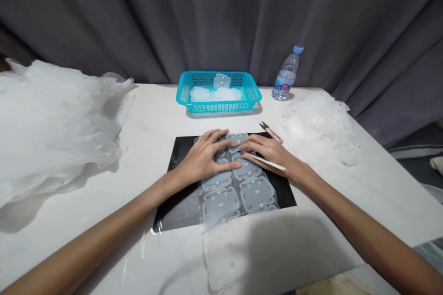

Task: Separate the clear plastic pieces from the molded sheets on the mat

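Observation:
A translucent sheet of rounded-square pieces lies partly over a black mat, its near end running onto the white table. Flat on its upper part rests my left hand, thumb and fingers spread, holding nothing. My right hand is closed around a slim white pen-like tool. The tool's tip points left at the sheet, close to my left fingertips; whether it touches cannot be made out. Beyond my right hand, small thread snips with pinkish handles lie at the mat's far edge.
A large heap of translucent sheets covers the table's left side. At the back stands a turquoise basket with cut translucent pieces inside. A water bottle stands upright at the back right, behind a pile of translucent scraps. A grey curtain hangs behind.

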Motion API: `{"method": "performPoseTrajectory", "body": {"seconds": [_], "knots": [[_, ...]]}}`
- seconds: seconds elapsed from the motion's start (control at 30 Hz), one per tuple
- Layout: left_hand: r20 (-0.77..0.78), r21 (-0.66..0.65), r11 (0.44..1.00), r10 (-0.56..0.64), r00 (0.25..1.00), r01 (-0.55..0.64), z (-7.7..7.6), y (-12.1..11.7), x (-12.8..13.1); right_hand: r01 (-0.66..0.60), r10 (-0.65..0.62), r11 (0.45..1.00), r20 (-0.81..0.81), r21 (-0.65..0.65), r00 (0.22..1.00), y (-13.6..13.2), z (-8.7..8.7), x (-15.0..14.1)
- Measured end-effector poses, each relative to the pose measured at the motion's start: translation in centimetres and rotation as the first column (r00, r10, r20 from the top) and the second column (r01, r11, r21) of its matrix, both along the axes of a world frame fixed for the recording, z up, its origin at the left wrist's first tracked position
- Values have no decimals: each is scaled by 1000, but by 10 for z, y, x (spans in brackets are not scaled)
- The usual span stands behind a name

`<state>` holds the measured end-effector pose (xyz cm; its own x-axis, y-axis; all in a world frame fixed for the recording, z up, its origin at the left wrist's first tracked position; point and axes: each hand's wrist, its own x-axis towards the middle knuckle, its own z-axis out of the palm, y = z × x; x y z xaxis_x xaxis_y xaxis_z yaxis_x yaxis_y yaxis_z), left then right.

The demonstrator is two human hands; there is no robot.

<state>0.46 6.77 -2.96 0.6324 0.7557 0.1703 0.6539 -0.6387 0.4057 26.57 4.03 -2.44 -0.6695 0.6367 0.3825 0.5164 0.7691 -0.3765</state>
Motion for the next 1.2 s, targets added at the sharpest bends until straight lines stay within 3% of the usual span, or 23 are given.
{"method": "performPoseTrajectory", "body": {"seconds": [0.33, 0.43, 0.63, 0.77, 0.97, 1.1, 1.2], "knots": [[58, -94, 995, 28, 998, -22, 1, 4, 2, -43, 25, 991, 141, 125, 990, 11, -1, -5], [14, -115, 993, 33, 999, -31, -2, 5, 3, -34, 25, 996, 102, 79, 994, 17, -1, -6], [-57, -173, 984, 33, 998, -43, -2, 4, 5, 103, -105, 993, -46, -52, 993, 24, -1, -13], [-48, -163, 986, 23, 999, -30, -2, 3, 5, 43, -52, 993, -76, -111, 996, 20, 3, -9], [-2, -141, 990, 30, 1000, -30, -3, 2, 3, -15, 17, 994, 22, -109, 1000, 11, 8, 3], [30, -116, 993, 29, 999, -25, -3, 2, 2, -25, 11, 981, -73, -193, 997, 8, 16, 7], [29, -106, 994, 44, 999, -41, -1, 1, 3, 20, -65, 962, -158, -273, 985, 8, 26, 11]]}}
